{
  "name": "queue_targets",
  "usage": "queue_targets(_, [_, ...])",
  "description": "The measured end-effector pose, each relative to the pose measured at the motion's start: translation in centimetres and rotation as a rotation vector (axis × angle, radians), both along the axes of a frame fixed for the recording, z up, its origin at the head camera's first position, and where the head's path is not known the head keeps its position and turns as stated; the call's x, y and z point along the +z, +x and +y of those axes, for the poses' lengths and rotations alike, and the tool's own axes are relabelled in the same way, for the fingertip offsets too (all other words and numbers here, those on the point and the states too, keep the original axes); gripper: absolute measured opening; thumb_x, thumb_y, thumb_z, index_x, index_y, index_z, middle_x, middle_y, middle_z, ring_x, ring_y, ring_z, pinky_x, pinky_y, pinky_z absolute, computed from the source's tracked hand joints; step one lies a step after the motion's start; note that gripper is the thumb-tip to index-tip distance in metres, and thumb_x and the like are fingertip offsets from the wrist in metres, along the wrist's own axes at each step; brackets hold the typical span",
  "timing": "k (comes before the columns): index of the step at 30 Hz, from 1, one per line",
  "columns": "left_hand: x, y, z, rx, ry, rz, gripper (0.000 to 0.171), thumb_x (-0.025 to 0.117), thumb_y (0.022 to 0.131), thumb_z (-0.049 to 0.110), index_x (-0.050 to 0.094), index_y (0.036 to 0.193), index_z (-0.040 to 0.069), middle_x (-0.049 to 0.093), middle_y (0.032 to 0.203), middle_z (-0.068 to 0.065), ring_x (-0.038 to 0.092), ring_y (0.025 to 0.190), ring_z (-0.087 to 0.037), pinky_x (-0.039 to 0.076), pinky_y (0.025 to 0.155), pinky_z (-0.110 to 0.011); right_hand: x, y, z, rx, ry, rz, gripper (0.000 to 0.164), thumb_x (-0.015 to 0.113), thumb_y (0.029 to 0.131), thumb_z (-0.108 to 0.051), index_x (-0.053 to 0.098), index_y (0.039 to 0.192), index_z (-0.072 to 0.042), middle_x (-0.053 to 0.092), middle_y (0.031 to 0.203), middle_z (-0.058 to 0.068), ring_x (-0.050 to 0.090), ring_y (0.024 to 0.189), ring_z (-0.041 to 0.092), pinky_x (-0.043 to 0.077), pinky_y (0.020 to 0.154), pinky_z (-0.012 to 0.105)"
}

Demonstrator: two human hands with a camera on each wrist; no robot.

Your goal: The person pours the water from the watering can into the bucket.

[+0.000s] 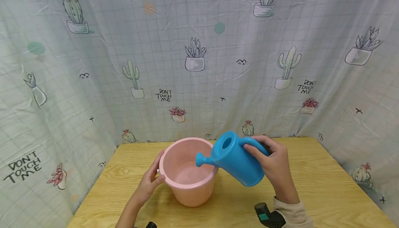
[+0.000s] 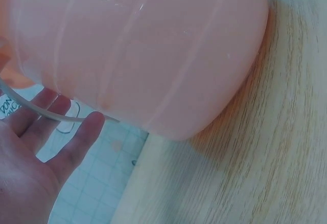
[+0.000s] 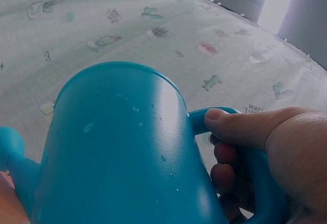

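A pink bucket [image 1: 191, 195] stands upright on the wooden table, and my left hand [image 1: 150, 183] holds its left side at the rim. In the left wrist view, fingers [image 2: 76, 142] rest against the bucket's wall beside its pale wire handle [image 2: 48, 112]. My right hand [image 1: 274, 158] grips the loop handle of a blue watering can [image 1: 238, 162], thumb on top. The can is off the table, tilted left, and its spout head [image 1: 200, 159] hangs over the bucket's opening. No stream of water shows at the spout. Droplets dot the can's side in the right wrist view.
The wooden table [image 1: 318, 183] reaches back to a hanging curtain [image 1: 218, 82] printed with cacti, which also closes in both sides. Black wrist devices show at the bottom edge, one [image 1: 269, 217] by the right sleeve.
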State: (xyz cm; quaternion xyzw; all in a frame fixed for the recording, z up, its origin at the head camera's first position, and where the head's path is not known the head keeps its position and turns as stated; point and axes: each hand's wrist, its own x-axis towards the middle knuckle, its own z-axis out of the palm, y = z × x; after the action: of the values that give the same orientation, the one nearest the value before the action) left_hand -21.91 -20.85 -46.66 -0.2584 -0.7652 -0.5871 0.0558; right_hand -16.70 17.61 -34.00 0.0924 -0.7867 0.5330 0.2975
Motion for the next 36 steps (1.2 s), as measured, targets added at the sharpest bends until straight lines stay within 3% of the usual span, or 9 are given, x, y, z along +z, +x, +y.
queue_targets(11, [-0.04,-0.25,-0.08,-0.027,0.008,0.032,0.070,0.052,0.099,0.009,0.015,0.157,0.019,0.016,0.163,-0.010,0.030,0.138,0.006,0.033,0.105,-0.013,0.06,-0.05,-0.18,0.008,-0.007,0.000,0.020,0.073,0.086,-0.011,0.071,0.106,-0.007,0.066,0.095,-0.021,0.064,0.090,-0.001,0.051,0.082,0.021])
queue_targets(22, [-0.05,0.03,-0.08,-0.007,0.019,0.010,0.071,0.052,0.098,0.008,0.016,0.157,0.024,0.018,0.163,-0.008,0.031,0.136,0.006,0.032,0.104,-0.011,0.06,-0.15,-0.38,0.027,-0.002,0.019,0.019,0.073,0.086,-0.010,0.071,0.105,-0.008,0.068,0.095,-0.018,0.065,0.089,-0.001,0.052,0.081,0.021])
queue_targets(36, [-0.28,-0.16,-0.01,-0.031,0.022,0.032,0.069,0.052,0.099,0.010,0.015,0.157,0.019,0.018,0.162,-0.011,0.033,0.137,0.001,0.037,0.104,-0.016,-0.07,-0.04,-0.48,0.025,0.000,0.028,0.019,0.073,0.085,-0.009,0.072,0.105,-0.008,0.068,0.094,-0.018,0.065,0.089,-0.001,0.052,0.080,0.020])
